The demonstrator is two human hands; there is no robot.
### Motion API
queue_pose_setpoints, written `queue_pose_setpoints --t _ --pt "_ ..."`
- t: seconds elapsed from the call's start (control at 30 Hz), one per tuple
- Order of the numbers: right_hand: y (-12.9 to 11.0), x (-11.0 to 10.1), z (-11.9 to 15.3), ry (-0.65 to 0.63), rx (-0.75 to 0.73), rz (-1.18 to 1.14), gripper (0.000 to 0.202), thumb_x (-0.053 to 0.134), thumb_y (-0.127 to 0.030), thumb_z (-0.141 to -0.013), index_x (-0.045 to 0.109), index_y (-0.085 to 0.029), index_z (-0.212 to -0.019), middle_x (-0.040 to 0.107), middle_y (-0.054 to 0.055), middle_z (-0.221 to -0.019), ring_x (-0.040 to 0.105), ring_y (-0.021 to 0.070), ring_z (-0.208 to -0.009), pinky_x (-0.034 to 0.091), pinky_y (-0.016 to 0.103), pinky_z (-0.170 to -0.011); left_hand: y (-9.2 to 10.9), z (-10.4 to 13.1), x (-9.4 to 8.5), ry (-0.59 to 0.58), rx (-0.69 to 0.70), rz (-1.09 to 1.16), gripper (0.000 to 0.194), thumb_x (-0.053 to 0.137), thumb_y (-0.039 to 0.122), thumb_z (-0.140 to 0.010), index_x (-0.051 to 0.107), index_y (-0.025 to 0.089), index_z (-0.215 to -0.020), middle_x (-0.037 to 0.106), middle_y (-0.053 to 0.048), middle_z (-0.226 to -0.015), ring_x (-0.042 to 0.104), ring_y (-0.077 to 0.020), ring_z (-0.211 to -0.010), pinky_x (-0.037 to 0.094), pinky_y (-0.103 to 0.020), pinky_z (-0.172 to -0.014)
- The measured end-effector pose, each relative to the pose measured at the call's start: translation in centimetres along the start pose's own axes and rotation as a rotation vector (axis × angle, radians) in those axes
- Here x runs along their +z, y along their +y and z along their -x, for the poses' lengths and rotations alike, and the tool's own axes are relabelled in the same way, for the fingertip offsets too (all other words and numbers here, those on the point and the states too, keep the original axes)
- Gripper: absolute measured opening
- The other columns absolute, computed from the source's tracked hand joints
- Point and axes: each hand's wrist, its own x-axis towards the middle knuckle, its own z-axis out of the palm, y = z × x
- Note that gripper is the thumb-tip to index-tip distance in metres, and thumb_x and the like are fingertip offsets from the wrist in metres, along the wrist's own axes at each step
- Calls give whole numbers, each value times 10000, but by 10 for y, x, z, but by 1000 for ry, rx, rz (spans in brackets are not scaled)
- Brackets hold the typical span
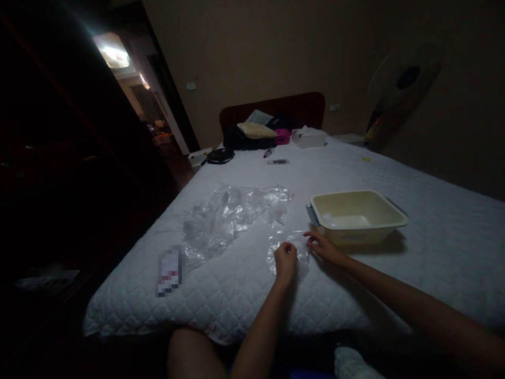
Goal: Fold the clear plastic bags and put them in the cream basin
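Note:
A small clear plastic bag lies on the white quilted bed in front of me. My left hand is closed on it, fingertips pinched together. Just to the right, my right hand is at the bag's right edge with its fingers apart. Beyond and to the left spreads a larger crumpled sheet of clear plastic. A cream plastic tub with grey handles stands behind my right hand, with a small clear piece inside at its left.
A blurred packet lies at the bed's left front. Farther back are a marker, a packaged item, a black pouch, a white tissue box and a cushion. A fan stands at the right.

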Motion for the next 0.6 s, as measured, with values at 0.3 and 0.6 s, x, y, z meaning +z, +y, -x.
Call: queue_pose_setpoints --t 0.3,0.6 --pt "8 -5 20 40 149 -162 344 521 -405 -702 570 -161 -940 586 48 -749 573 183 -696 470 315 -658 -4 3 12 -63 -89 109 120 436 242 -746 510 158 -705 582 -2 -589 495 -82 -411 377 -178 -410" --pt "0 -9 26 38 176 -161 399 560 -454 -658 576 -155 -921 553 27 -692 530 158 -635 433 285 -597 0 6 15 -100 -80 66 132 453 246 -748 540 149 -727 605 -19 -628 505 -82 -426 376 -174 -418"
